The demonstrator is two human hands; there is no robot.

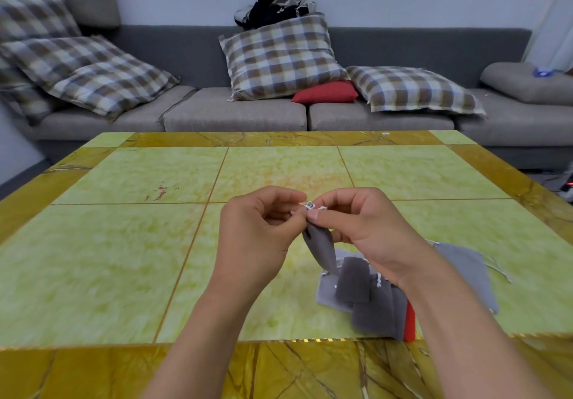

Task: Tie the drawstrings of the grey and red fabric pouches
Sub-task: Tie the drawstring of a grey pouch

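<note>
Both the left hand point(260, 222) and right hand point(356, 218) pinch the white drawstring point(311, 206), likely to cinch a knot. The grey pouch point(321, 248) hangs below the pinch so its neck stays gathered.

Grey pouch point(321, 248) hanging cinched, white drawstring point(311, 205) at top; more grey pouches point(366, 293) and one red point(410, 321) heaped below.

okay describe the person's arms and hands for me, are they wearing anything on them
Both forearms are bare as far as the frame shows: no sleeves, watch or bracelets are visible. The left hand and right hand wear no gloves, and no rings can be seen. The one visible thumbnail is short and unpainted.
</note>
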